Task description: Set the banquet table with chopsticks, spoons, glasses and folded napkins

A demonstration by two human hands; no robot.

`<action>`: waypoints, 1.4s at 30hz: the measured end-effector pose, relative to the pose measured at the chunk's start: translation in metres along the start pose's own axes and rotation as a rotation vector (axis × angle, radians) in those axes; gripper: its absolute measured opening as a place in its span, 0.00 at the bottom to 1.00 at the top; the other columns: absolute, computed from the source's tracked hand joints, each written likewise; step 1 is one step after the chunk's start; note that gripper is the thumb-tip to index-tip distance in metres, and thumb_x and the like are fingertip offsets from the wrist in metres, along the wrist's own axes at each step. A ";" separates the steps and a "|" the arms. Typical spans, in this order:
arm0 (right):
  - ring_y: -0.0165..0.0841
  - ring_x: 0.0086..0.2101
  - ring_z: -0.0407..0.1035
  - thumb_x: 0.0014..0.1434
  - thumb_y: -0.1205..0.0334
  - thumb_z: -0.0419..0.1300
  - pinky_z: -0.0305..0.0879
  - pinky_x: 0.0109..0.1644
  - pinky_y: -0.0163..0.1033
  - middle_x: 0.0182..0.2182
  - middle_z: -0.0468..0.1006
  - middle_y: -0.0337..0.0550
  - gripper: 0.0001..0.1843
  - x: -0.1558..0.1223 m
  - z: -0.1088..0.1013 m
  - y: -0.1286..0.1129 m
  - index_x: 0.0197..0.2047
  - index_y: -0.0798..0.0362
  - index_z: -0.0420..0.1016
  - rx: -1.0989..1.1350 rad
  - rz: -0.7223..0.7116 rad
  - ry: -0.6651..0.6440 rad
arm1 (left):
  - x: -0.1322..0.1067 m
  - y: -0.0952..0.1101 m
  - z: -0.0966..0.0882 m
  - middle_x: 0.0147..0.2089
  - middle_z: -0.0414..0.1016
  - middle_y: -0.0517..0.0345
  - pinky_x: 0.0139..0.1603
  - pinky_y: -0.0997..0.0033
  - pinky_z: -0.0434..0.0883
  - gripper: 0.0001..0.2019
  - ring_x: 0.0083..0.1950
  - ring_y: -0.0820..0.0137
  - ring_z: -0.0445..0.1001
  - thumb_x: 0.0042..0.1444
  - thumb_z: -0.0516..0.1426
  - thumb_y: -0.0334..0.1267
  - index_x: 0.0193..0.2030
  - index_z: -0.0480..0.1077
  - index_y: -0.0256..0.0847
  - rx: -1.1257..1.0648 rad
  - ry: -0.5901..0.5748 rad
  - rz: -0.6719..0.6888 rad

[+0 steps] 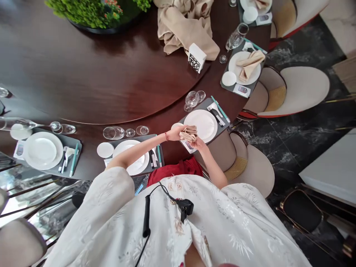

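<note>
Between my two hands is a beige cloth napkin, gathered into stacked pleats. My left hand grips it from the left, fingers closed around the folds. On the lower right side, my right hand pinches the same napkin. Both hands are above the near edge of a place setting, where a white plate lies on a grey placemat. A printed card shows partly beneath my hands. The small white dish behind my left hand is mostly hidden.
A heap of beige cloth lies on the dark round table near a white napkin holder. Glasses stand beyond the plate. Another setting has a folded napkin. Chairs line the right side; a green plant is at the back.
</note>
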State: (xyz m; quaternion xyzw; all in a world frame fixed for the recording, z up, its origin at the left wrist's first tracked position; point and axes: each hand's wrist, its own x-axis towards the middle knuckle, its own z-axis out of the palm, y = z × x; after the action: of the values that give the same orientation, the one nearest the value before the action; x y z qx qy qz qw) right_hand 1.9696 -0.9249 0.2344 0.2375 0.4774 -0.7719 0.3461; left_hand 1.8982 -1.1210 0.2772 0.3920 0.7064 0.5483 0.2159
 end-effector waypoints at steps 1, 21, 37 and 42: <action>0.35 0.34 0.76 0.59 0.61 0.61 0.75 0.32 0.36 0.32 0.80 0.42 0.07 -0.006 -0.007 0.002 0.42 0.52 0.74 0.003 -0.010 0.063 | 0.012 -0.005 0.007 0.51 0.82 0.41 0.52 0.63 0.76 0.27 0.48 0.60 0.82 0.55 0.63 0.42 0.61 0.72 0.32 -0.004 -0.022 -0.011; 0.40 0.50 0.73 0.60 0.58 0.59 0.68 0.63 0.49 0.49 0.80 0.51 0.14 0.006 -0.105 0.017 0.47 0.51 0.77 -0.611 -0.644 0.702 | 0.139 -0.086 0.071 0.46 0.80 0.41 0.55 0.55 0.71 0.18 0.47 0.56 0.77 0.48 0.59 0.33 0.48 0.75 0.36 0.434 -0.166 -0.350; 0.47 0.59 0.68 0.53 0.66 0.61 0.65 0.66 0.55 0.59 0.73 0.62 0.38 0.003 -0.119 0.022 0.67 0.60 0.64 -0.819 -0.450 0.684 | -0.042 -0.053 0.084 0.71 0.65 0.39 0.77 0.46 0.58 0.39 0.74 0.54 0.61 0.48 0.50 0.22 0.71 0.61 0.34 0.355 0.441 -0.670; 0.46 0.60 0.67 0.64 0.65 0.50 0.65 0.66 0.54 0.55 0.72 0.63 0.29 -0.032 -0.085 0.012 0.67 0.61 0.65 -0.918 -0.551 0.864 | -0.086 -0.021 0.116 0.68 0.69 0.43 0.76 0.46 0.61 0.35 0.73 0.57 0.64 0.50 0.50 0.23 0.68 0.64 0.39 0.318 0.593 -0.704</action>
State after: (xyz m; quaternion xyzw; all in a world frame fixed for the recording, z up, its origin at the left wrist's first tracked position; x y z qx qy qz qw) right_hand 2.0027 -0.8419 0.2132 0.2232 0.8943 -0.3874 -0.0186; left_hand 2.0282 -1.1214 0.2109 -0.0155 0.9022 0.4153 0.1151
